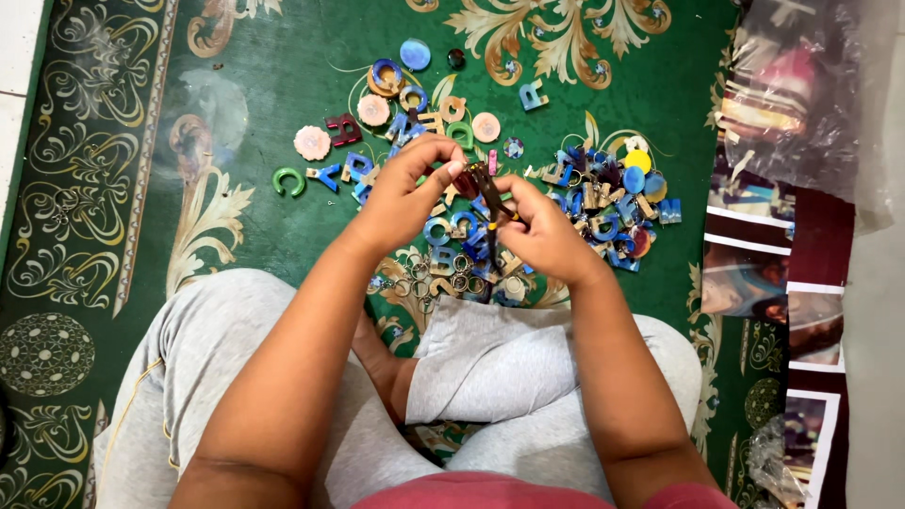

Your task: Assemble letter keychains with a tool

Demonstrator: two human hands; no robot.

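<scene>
Pliers (489,200), dark-handled with a touch of yellow, are gripped in the right hand (544,229), whose fingers are curled shut around the handles. The tool is held upright between both hands, above the carpet and just over the heap of charms. The left hand (407,191) is pinched at thumb and forefinger on a small reddish piece (465,181) right at the plier tips; what that piece is cannot be told, since it is mostly covered by the fingers.

Beneath the hands a scatter of letter-shaped charms (436,231) is spread on the carpet. They look like cast resin, glossy and hard-edged, in blue, tan, green and maroon. Round discs are mixed in: a pale pink scalloped disc (312,142), a flat blue disc (415,54) and a yellow disc (637,159). A green C-shaped charm (289,180) lies apart to the left. A denser pile of blue and tan charms (615,203) is heaped to the right of the hands. Small metal rings (415,273), thin and silvery, are clustered near the knees, partly hidden under the wrists.

The carpet (104,188) is dark green pile with cream and gold scrollwork. Grey trousers (490,363) of soft knit cover the crossed legs in the foreground. At the right edge printed photographs (754,273) with white borders are laid in a column, and a crinkled clear plastic bag (801,94) lies over the uppermost ones.
</scene>
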